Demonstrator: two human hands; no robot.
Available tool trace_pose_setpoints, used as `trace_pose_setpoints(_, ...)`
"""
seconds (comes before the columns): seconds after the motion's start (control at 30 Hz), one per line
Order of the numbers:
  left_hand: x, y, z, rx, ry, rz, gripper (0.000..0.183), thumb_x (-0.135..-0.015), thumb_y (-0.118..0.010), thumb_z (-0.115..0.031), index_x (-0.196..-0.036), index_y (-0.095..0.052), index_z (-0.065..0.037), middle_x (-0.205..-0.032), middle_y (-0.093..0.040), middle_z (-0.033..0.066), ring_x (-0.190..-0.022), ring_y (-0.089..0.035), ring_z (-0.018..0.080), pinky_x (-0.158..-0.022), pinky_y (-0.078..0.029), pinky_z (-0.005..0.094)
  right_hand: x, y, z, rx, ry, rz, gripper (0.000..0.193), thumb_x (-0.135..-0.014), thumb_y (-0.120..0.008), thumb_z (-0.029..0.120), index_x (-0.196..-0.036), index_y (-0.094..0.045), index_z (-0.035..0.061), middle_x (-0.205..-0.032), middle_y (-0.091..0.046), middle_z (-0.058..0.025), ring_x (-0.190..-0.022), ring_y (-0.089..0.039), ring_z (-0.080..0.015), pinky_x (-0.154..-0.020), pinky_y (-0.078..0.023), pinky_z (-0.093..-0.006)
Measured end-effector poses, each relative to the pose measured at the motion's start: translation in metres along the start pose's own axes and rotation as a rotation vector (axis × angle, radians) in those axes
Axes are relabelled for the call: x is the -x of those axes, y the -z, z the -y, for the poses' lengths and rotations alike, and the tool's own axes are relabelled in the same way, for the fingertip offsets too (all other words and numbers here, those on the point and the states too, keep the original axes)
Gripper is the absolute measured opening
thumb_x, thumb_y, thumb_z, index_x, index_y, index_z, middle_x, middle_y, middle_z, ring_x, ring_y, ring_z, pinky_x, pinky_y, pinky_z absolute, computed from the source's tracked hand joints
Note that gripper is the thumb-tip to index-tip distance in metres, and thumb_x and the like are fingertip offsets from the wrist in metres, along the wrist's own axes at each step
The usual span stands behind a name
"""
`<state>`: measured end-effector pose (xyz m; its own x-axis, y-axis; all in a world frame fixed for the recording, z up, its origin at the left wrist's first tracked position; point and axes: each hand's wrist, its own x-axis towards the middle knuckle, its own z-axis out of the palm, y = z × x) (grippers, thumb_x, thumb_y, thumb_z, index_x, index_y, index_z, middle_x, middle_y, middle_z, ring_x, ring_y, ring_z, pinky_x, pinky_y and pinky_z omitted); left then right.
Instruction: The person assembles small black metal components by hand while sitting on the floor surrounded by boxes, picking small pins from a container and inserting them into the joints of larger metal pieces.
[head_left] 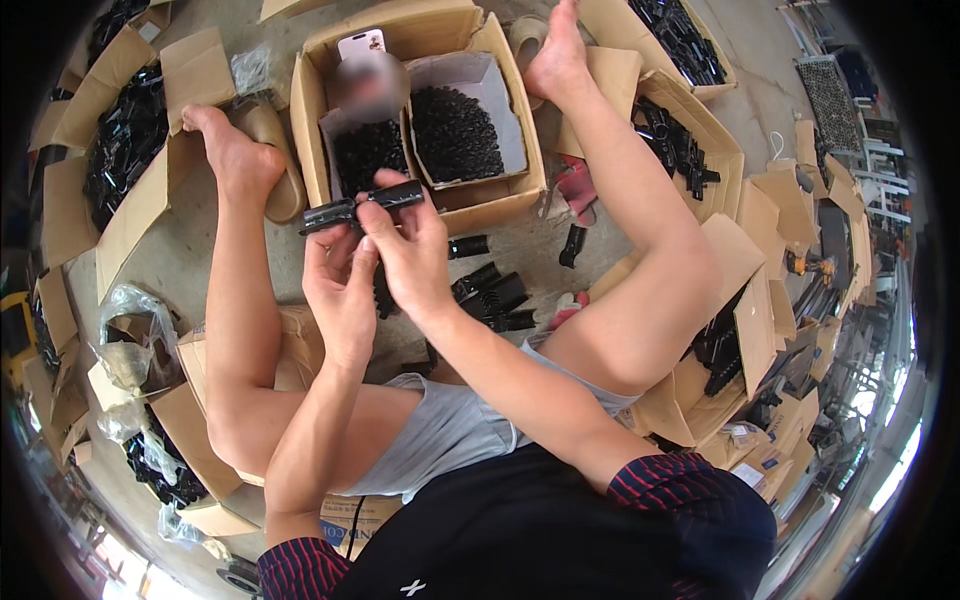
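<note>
The left hand (342, 300) and right hand (418, 250) were raised close together, jointly holding a shiny black tubular part (400, 195) that lay across them, its right end tipped slightly higher in view. The left fingers were curled closed around its left end, and the right fingers were closed around its right portion, with the right thumb pressed near the middle; whether it was one piece or two meeting there could not be told. In view, the part overlapped the near edge of an open carton (490, 208), toward that carton's near left corner. Inside the carton, small black pieces (455, 130) filled a right-hand lined compartment and more lay in the left one, while a phone (360, 43) stood toward the far edge with its lower portion blurred. On the floor (535, 265), between the carton's near edge and the person's shorts (450, 430), lay a cluster of black curved parts (490, 295), with a single loose part (572, 246) out past the carton's near right corner, just below a reddish cloth item (577, 190). Open cartons of black parts stood to the left (130, 150) and to the right (675, 140). The left foot (240, 160) rested beside a tan sandal (268, 165).
</note>
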<state>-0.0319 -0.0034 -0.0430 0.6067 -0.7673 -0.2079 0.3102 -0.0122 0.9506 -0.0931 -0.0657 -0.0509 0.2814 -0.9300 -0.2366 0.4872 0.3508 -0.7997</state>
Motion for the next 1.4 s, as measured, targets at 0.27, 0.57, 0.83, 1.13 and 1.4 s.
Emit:
trace_pose_setpoints(0.27, -0.002, 0.005, -0.005, 0.346, 0.314, 0.226, 0.035, -0.105, -0.056, -0.038, -0.125, -0.058, -0.009, -0.115, -0.065, 0.0011, -0.107, -0.059, 0.0124, -0.099, -0.043, 0.0341, 0.027, 0.025, 0.045, 0.07, 0.059, 0.046, 0.038, -0.086, -0.083, 0.013, -0.116, -0.061, 0.0019, -0.1, -0.069, -0.0039, -0.09, -0.065, -0.0088, -0.076, -0.055, -0.0249)
trace_pose_setpoints(0.57, -0.007, -0.005, -0.024, 0.212, 0.162, 0.296, 0.056, -0.104, -0.059, -0.027, -0.147, -0.041, 0.003, -0.132, -0.063, 0.0144, -0.124, -0.058, 0.021, -0.112, -0.04, 0.036, 0.036, 0.039, 0.037, 0.334, 0.144, 0.057, 0.038, -0.086, -0.084, 0.015, -0.115, -0.063, 0.0024, -0.108, -0.067, -0.0044, -0.097, -0.063, -0.0099, -0.086, -0.052, -0.0266)
trace_pose_setpoints(0.83, -0.024, 0.021, -0.05, -0.375, -0.343, 0.187, 0.044, -0.106, -0.051, -0.012, -0.146, -0.041, 0.005, -0.119, -0.067, 0.0124, -0.113, -0.06, 0.017, -0.104, -0.044, 0.0308, 0.015, 0.137, 0.025, 1.217, 0.101, 0.163, 0.024, -0.092, -0.07, 0.018, -0.112, -0.069, 0.0039, -0.11, -0.07, -0.0143, -0.099, -0.067, -0.0335, -0.086, -0.054, -0.0401)
trace_pose_setpoints(1.13, -0.025, 0.032, -0.064, -0.601, -0.436, 0.189, 0.048, -0.105, -0.051, -0.012, -0.15, -0.041, 0.0, -0.108, -0.069, 0.0102, -0.098, -0.062, 0.0168, -0.092, -0.048, 0.03, -0.001, 0.176, -0.015, 1.962, 0.207, 0.347, 0.059, -0.072, -0.078, 0.01, -0.129, -0.063, 0.0121, -0.125, -0.063, -0.0063, -0.122, -0.052, -0.0294, -0.102, -0.042, -0.0451)
trace_pose_setpoints(1.4, -0.029, 0.037, -0.06, -0.387, -0.246, 0.289, 0.055, -0.105, -0.056, -0.022, -0.151, -0.039, 0.003, -0.111, -0.067, 0.0059, -0.1, -0.06, 0.0102, -0.092, -0.047, 0.0238, 0.009, 0.184, -0.002, 1.768, 0.171, 0.331, 0.027, -0.085, -0.06, 0.0, -0.11, -0.069, 0.0077, -0.111, -0.064, -0.0144, -0.111, -0.057, -0.0352, -0.095, -0.046, -0.0457)
